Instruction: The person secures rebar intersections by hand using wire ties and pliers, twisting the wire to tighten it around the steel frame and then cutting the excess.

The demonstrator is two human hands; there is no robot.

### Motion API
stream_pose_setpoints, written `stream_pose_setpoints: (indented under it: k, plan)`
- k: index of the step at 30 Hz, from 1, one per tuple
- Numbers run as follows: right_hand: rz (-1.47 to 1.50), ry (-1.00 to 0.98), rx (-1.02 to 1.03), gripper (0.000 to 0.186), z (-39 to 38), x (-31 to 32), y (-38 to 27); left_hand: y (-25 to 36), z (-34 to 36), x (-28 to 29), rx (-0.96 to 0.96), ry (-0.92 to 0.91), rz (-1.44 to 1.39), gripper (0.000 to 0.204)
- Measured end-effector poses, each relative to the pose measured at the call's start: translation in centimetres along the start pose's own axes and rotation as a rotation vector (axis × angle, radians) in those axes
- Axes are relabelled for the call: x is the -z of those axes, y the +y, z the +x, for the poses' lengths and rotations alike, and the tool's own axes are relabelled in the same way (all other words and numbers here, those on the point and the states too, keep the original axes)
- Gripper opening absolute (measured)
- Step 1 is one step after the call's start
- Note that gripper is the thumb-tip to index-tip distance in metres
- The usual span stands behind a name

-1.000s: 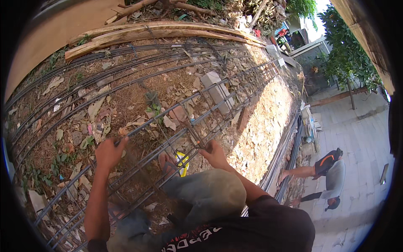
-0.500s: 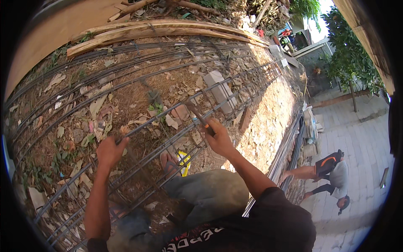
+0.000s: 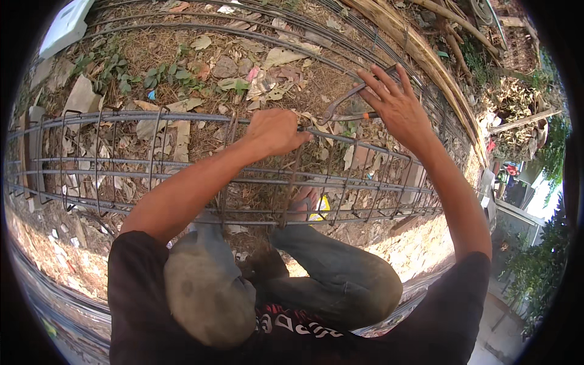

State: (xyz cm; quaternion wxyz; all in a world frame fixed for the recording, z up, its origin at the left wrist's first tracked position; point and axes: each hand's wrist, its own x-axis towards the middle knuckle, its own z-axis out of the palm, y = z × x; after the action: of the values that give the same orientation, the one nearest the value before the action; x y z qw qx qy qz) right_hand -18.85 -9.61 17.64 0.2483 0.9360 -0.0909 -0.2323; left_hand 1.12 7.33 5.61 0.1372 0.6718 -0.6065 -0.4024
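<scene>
A long cage of steel rebar (image 3: 182, 165) with square stirrups lies across the ground in front of my knees. My left hand (image 3: 274, 131) is closed around its far top bar, near a stirrup. Just beyond that bar, my right hand (image 3: 398, 112) holds a pair of pincers (image 3: 331, 114), its fingers stretched along the spread handles. One handle has an orange band. The pincers' jaws point left toward my left hand, close to the bar. Whatever lies under my left fingers is hidden.
My sandalled foot (image 3: 302, 204) shows through the cage, beside a yellow packet (image 3: 320, 208). Loose rebar (image 3: 255, 38) and long wooden planks (image 3: 426, 48) lie beyond. A grey block (image 3: 413, 177) sits under the cage's right part. Dry leaves and rubble cover the ground.
My view has turned, so the cage now runs nearly level across it. The pincers' handles have spread and my right fingers have straightened. The other person has left the view.
</scene>
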Motion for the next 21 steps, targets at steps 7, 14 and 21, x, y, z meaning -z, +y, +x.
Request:
stream_pose_setpoints:
  k: [7,14,21]
  plan:
    - [-0.106,-0.006,0.15,0.045,2.4,0.9,0.2,0.7,0.3,0.0,-0.003,-0.039,-0.035,0.057]
    - [-0.128,0.05,0.259,0.041,4.1,1.7,0.7,0.5,0.1,0.0,-0.045,-0.012,-0.009,0.057]
    - [-0.053,-0.077,0.341,0.027,6.3,4.3,1.1,0.6,0.0,0.2,-0.035,-0.01,-0.001,0.057]
